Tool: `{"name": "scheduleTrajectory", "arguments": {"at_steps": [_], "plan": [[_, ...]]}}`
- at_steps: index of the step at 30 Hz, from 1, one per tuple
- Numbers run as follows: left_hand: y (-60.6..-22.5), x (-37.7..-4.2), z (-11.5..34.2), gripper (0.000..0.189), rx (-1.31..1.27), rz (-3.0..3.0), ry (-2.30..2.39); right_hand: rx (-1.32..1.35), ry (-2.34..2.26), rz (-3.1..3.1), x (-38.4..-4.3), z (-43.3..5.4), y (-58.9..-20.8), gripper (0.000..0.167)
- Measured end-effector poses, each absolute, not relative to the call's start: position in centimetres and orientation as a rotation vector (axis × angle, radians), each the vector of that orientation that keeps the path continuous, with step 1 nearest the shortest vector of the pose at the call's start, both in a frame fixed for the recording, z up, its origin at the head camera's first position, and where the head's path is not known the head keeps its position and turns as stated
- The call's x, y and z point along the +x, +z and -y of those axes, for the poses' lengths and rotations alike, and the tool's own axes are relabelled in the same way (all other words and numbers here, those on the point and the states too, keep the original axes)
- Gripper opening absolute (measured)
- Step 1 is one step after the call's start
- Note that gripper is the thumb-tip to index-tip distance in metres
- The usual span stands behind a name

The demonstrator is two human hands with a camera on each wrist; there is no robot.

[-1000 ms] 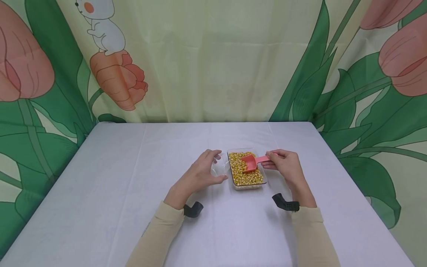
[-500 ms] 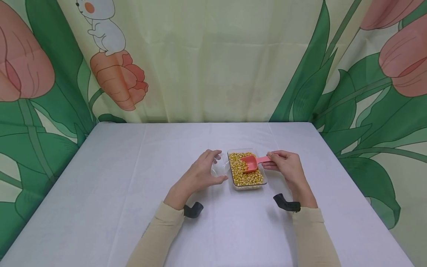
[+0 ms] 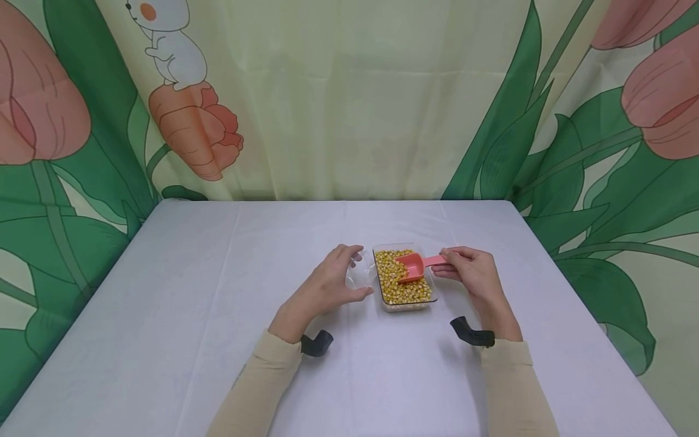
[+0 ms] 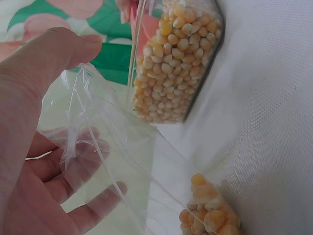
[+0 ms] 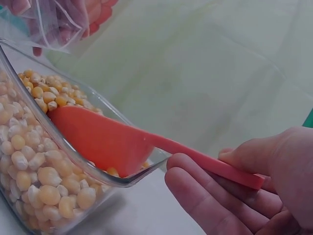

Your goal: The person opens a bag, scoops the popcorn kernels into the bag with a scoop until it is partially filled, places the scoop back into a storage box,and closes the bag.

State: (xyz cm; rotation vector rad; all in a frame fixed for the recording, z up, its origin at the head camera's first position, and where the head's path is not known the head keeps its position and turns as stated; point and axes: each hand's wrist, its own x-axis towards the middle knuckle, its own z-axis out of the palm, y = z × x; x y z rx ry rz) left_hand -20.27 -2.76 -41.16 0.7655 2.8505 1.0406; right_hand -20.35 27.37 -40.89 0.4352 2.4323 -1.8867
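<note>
A rectangular clear box [image 3: 406, 308] filled with corn kernels [image 3: 390, 285] stands on the table. My right hand [image 3: 471, 270] pinches the handle of a pink scoop [image 5: 102, 139] between thumb and fingers. The scoop's bowl lies among the kernels, inside the box rim. Left of the box, my left hand [image 3: 330, 282] holds a clear plastic bag [image 4: 117, 129], its thumb at the bag's upper edge and its fingers spread apart from the thumb, seen through the film. Several kernels [image 4: 208, 210] lie in the bottom of the bag.
A white cloth [image 3: 218, 340] covers the table. Behind it hangs a pale curtain [image 3: 349, 121] printed with tulips, leaves and a rabbit on a carrot. Each wrist wears a black camera mount [image 3: 471, 332].
My right hand has shifted slightly to the right, drawing the scoop a little the same way through the kernels. The left hand and the bag have stayed in place.
</note>
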Motion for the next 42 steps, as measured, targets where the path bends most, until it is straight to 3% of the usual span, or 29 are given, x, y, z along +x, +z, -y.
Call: {"name": "scheduleTrajectory", "arguments": {"at_steps": [24, 34, 42], "plan": [[-41.2, -20.2, 2.8, 0.08, 0.798, -2.841, 1.06, 0.492, -2.14, -2.162, -20.4, -28.2, -41.2, 0.055], [-41.1, -20.2, 2.7, 0.08, 0.803, -2.855, 1.048, 0.514, -2.198, -2.103, -20.2, -28.7, -40.8, 0.064], [-41.2, -20.2, 2.6, 0.08, 0.801, -2.858, 1.041, 0.506, -2.26, -2.049, -20.1, -28.6, -40.5, 0.045]]}}
